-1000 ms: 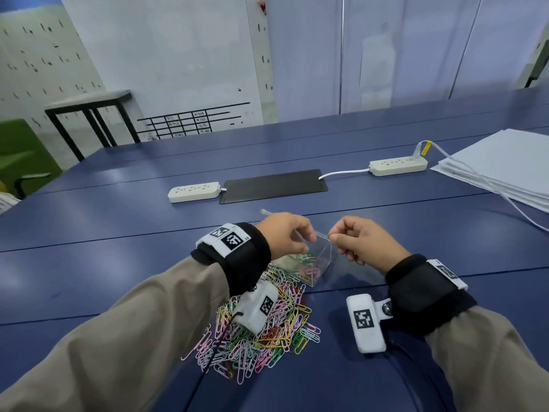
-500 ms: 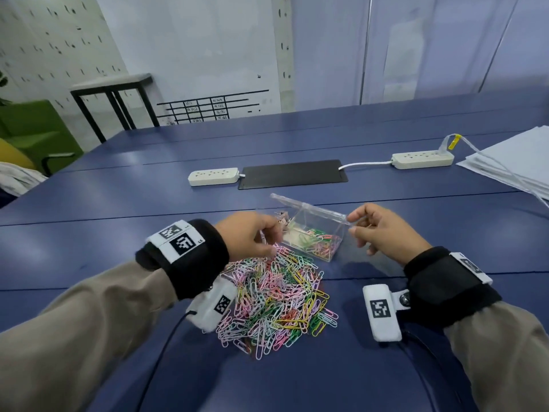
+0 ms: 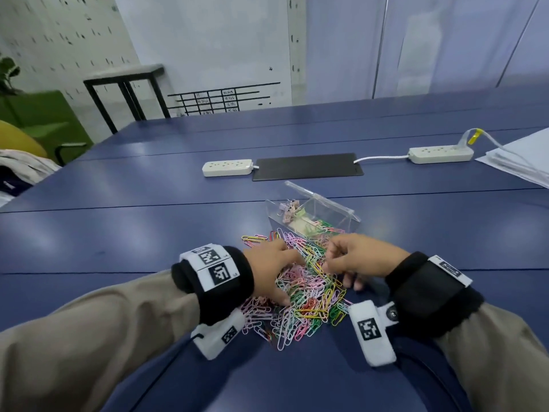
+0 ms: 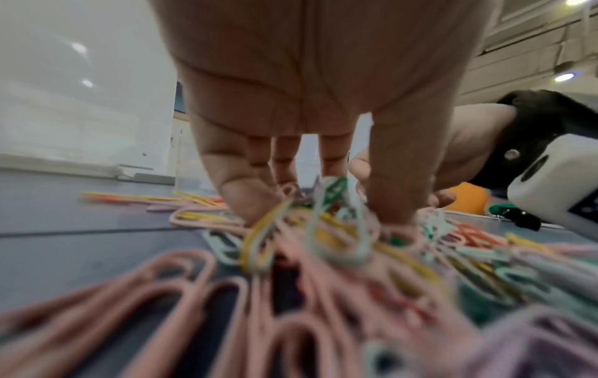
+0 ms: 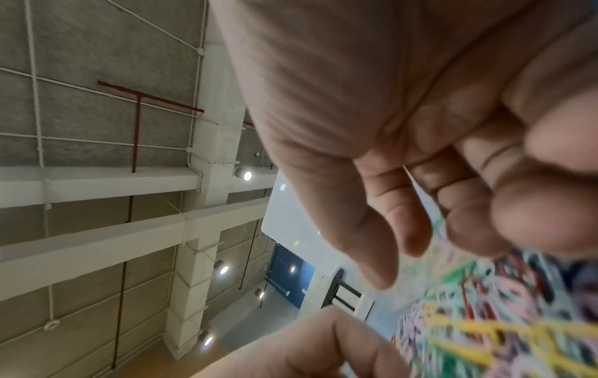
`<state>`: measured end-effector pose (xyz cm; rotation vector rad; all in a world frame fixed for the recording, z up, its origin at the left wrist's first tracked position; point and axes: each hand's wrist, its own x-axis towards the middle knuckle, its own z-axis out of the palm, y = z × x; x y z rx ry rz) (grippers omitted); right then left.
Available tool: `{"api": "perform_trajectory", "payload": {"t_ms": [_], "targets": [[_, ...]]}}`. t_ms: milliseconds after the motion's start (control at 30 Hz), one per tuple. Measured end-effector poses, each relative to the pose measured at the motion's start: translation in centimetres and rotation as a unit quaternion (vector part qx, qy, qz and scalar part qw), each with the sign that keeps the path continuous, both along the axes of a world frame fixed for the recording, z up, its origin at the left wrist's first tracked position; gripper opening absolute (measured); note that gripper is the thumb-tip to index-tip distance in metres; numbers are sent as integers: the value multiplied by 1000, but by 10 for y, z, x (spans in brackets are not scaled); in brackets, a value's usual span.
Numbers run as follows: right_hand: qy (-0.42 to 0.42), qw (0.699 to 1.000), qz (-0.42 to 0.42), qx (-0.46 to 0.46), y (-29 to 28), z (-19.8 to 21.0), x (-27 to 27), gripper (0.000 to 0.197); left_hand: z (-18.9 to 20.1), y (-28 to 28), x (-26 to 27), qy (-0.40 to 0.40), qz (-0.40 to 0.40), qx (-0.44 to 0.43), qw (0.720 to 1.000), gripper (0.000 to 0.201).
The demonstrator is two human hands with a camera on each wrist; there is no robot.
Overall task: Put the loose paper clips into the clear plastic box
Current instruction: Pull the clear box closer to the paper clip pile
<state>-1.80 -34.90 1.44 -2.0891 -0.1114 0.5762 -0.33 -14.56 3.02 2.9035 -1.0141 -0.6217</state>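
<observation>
A heap of coloured paper clips (image 3: 306, 304) lies on the blue table (image 3: 118, 233) right in front of me. Just beyond it stands the clear plastic box (image 3: 341, 224), lid raised, with some clips in it. My left hand (image 3: 285, 278) is down in the heap. In the left wrist view its fingertips (image 4: 252, 202) and thumb dig into the clips (image 4: 291, 255), and a small clump is bunched up between them. My right hand (image 3: 335, 263) hovers over the heap's right side. Its fingers (image 5: 404, 230) are loosely curled with nothing between them and the thumb.
Behind the box lie a black mat (image 3: 307, 167) and two white power strips (image 3: 227, 168) (image 3: 441, 154), joined by a cable. A stack of white paper (image 3: 523, 162) sits at the far right. Bare blue tabletop stretches to the left.
Both hands have let go of the box and come back toward me onto the heap. The box now stands alone on the table with its lid up.
</observation>
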Motion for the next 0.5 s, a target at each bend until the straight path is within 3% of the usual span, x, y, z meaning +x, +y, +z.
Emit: {"api": "perform_trajectory", "payload": {"t_ms": [133,267,400,500], "targets": [[-73,994,-70,-27,-14,7,5,22,6,-13,5,44,1,-13,999,42],[-229,952,-200,-30,-39,11,15,23,10,-11,15,47,23,-55,997,28],[-191,974,-121,32,-45,5,14,40,17,-10,21,24,39,-110,993,23],[-177,977,-101,56,-44,-4,18,30,28,-15,25,13,41,-149,988,19]]}}
